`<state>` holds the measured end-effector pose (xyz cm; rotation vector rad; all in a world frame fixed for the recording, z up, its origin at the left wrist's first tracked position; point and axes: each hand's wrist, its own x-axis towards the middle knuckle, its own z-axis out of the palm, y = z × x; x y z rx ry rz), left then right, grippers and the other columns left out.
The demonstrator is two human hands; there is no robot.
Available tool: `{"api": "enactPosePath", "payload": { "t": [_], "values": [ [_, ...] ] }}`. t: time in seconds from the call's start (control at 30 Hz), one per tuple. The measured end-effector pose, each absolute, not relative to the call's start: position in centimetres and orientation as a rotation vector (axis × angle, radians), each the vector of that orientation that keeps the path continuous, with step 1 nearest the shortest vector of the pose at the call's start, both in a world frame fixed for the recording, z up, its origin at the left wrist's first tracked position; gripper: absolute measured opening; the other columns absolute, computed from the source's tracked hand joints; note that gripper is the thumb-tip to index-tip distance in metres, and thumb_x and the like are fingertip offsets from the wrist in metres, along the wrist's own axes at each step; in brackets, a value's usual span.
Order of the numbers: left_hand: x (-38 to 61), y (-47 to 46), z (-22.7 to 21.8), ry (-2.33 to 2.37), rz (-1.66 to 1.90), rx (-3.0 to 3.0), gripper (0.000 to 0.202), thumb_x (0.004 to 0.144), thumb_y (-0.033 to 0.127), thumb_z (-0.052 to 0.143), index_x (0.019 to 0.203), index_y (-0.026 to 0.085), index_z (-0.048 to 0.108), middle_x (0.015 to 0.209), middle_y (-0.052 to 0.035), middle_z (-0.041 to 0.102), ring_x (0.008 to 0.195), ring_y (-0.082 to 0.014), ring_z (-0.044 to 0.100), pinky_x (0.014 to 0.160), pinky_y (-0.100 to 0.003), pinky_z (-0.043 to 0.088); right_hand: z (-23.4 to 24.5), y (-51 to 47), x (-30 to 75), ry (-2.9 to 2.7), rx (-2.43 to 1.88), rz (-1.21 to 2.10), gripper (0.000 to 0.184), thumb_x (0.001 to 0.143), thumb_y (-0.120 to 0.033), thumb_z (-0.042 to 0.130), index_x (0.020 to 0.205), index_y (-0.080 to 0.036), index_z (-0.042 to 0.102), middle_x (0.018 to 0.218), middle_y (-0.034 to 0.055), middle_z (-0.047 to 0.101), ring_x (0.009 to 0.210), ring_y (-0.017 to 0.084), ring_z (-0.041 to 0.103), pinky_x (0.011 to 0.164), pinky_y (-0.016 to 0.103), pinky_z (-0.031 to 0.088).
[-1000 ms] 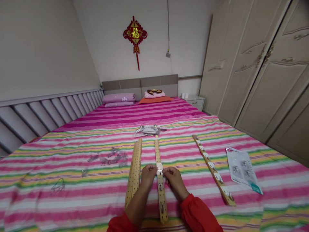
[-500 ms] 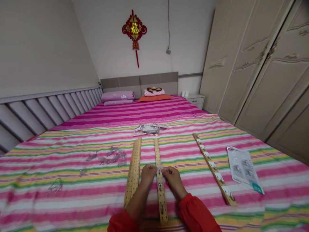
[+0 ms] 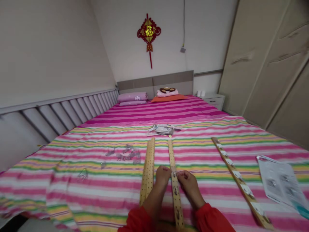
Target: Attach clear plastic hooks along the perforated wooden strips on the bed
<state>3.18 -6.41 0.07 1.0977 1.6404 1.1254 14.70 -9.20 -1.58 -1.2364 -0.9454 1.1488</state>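
Note:
A narrow wooden strip (image 3: 172, 156) with rows of small holes lies lengthwise on the bed in front of me. My left hand (image 3: 163, 176) is at its left edge and my right hand (image 3: 190, 186) at its right edge, fingers pinched. Between the fingertips, on the strip, is a small shiny metal fitting (image 3: 173, 174); its exact kind is too small to make out. Nearer me, another metal fitting (image 3: 175, 190) sits on the same strip. To the left, close to my left forearm, lie further perforated wooden strips (image 3: 147, 167) side by side.
Small clear plastic pieces (image 3: 130, 155) and a thin loop (image 3: 83, 174) lie at left. A strip with white round pieces (image 3: 238, 175) and a blister pack (image 3: 277, 180) are at right. Another clear package (image 3: 163, 129) lies beyond, on the striped bedspread (image 3: 108, 199).
The view has turned left, so everything appears shifted to the right. Both hands stay at the same fitting on the strip, fingers still pinched.

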Motion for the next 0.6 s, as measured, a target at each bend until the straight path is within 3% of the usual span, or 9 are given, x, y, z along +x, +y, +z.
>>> {"api": "enactPosePath", "payload": {
  "t": [0.17,0.33,0.43,0.6],
  "values": [
    [2.4,-7.5,1.5,1.576,1.135,1.093,0.014,0.058,0.029,0.065,0.054,0.018,0.059,0.049,-0.0005,0.059,0.057,-0.0170,0.057,0.052,-0.025,0.040,-1.3,-9.9,15.1,-0.958,-1.220,1.194,0.031,0.061,-0.047,0.068,0.065,-0.018,0.061,0.040,-0.0073,0.046,0.035,0.009,0.034,0.037,0.023,0.024],
    [-5.0,-9.1,3.3,1.465,1.400,1.189,0.024,0.065,0.035,0.064,0.078,0.016,0.067,0.074,-0.0056,0.068,0.068,-0.0163,0.061,0.061,-0.025,0.046,-1.3,-10.6,15.9,-0.941,-1.220,1.248,0.033,0.062,-0.048,0.069,0.068,-0.017,0.063,0.041,-0.0054,0.048,0.035,0.009,0.036,0.037,0.023,0.021],
    [-12.5,-9.5,3.3,1.735,1.614,1.091,0.026,0.059,0.039,0.064,0.072,0.016,0.064,0.066,-0.0031,0.065,0.064,-0.0166,0.060,0.062,-0.027,0.048,-1.3,-10.6,16.0,-0.951,-1.218,1.245,0.032,0.060,-0.048,0.070,0.066,-0.017,0.063,0.041,-0.0058,0.046,0.035,0.009,0.034,0.036,0.023,0.021],
    [-23.5,-9.4,2.7,2.128,1.699,0.876,0.021,0.064,0.036,0.054,0.073,0.017,0.058,0.068,-0.0033,0.062,0.069,-0.0187,0.059,0.068,-0.030,0.046,-1.3,-10.7,15.7,-0.994,-1.234,1.195,0.033,0.059,-0.049,0.070,0.066,-0.017,0.064,0.043,-0.0059,0.046,0.037,0.009,0.035,0.037,0.023,0.023]
  ]
}}
